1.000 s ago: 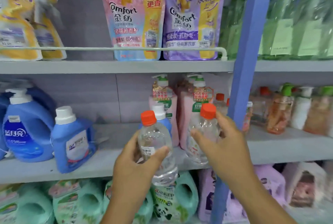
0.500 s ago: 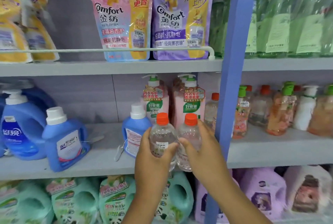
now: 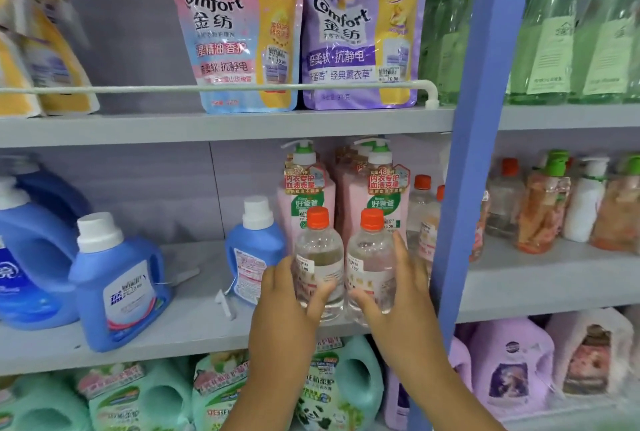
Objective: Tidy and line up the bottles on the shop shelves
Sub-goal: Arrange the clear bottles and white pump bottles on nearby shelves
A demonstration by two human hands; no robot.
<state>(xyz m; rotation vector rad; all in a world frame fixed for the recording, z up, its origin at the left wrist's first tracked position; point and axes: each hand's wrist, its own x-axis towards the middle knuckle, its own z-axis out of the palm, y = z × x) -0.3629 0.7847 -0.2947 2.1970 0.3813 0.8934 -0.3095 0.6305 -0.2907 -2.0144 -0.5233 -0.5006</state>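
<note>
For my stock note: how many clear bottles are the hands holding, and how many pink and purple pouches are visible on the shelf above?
clear bottles, orange caps: 2
pink pouch: 1
purple pouch: 1
total: 4

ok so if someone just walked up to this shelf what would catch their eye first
Probably the two clear bottles with orange caps at the front edge of the middle shelf, side by side: the left hand wraps the left bottle and the right hand the right bottle. Above them, the big pink pouch and purple pouch stand behind a white rail on the top shelf. The blue post cuts down just right of the hands.
</note>
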